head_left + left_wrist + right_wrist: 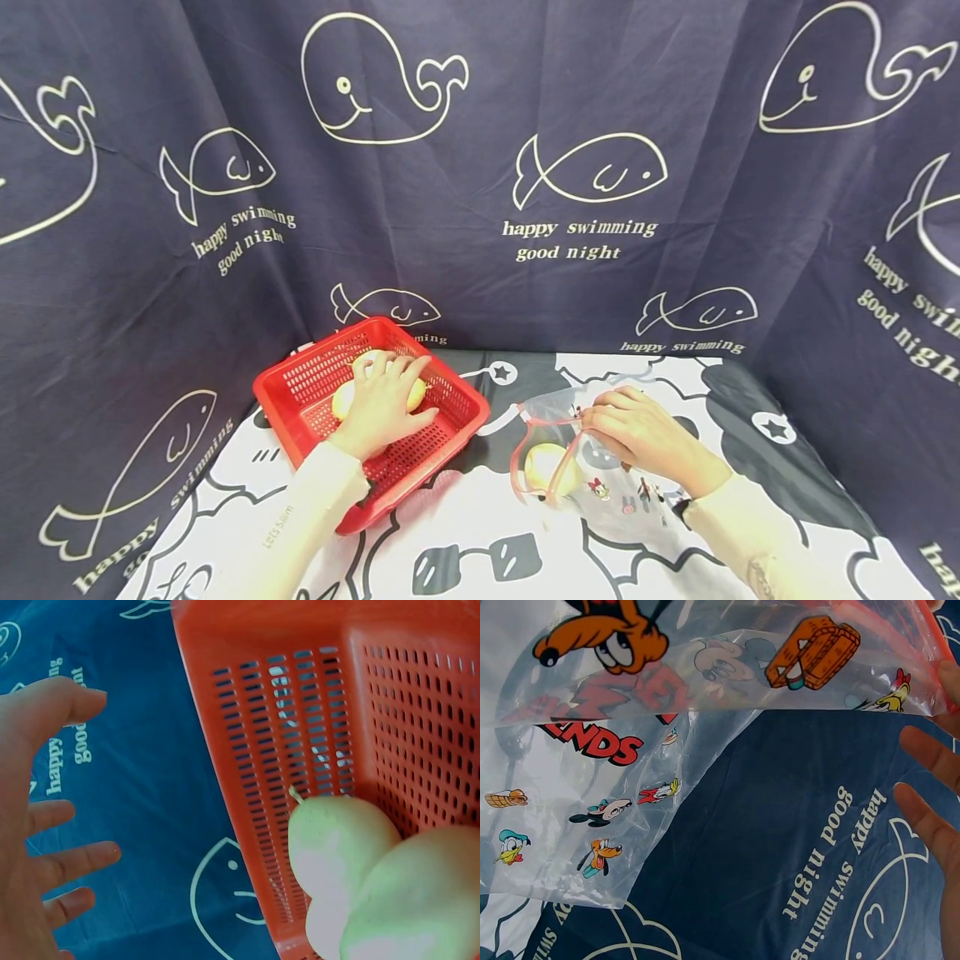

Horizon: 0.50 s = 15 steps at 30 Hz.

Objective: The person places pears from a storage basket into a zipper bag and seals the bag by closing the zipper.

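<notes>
A red perforated plastic basket stands at the left and holds pale yellow pears. My left hand reaches in over them with its fingers spread; in the left wrist view its fingers stand apart from the pears. At the right, a clear zip bag with cartoon prints and a pinkish-red zip edge lies partly raised. My right hand pinches that upper edge, so the mouth gapes towards the basket. One pear sits just inside the mouth of the bag.
The table is covered by a black and white cartoon cloth. Behind and on both sides hangs a dark blue curtain with white fish and whale drawings. The basket's rear corner stands close to the curtain.
</notes>
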Each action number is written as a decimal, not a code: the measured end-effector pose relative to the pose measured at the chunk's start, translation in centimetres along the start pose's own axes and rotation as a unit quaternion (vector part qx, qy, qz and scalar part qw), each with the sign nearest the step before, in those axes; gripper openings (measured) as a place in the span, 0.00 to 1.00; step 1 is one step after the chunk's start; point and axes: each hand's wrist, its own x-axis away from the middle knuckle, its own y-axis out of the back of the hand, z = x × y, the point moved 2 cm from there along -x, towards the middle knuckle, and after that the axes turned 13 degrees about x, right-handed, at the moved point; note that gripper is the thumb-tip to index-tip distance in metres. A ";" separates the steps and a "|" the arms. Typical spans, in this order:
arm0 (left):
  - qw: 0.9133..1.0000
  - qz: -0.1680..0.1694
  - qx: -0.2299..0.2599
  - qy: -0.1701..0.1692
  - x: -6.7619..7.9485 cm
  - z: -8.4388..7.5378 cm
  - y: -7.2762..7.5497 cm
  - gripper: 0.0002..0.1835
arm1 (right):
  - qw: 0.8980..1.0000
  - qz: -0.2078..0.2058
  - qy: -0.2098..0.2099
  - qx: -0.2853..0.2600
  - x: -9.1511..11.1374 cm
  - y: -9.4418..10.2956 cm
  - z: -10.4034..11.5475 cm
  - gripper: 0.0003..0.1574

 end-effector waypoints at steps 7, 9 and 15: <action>1.000 0.018 -0.009 0.016 -0.1 1.4 0.3 0.45 | 1.000 -0.011 0.005 -0.002 -0.1 0.1 0.0 0.21; 0.999 0.022 -0.015 0.018 -0.1 1.7 0.3 0.44 | 1.000 -0.010 0.004 -0.001 -0.2 0.1 0.0 0.21; 0.999 0.027 -0.022 0.020 -0.4 2.6 0.2 0.44 | 1.000 -0.008 0.002 -0.001 -0.1 0.2 -0.1 0.21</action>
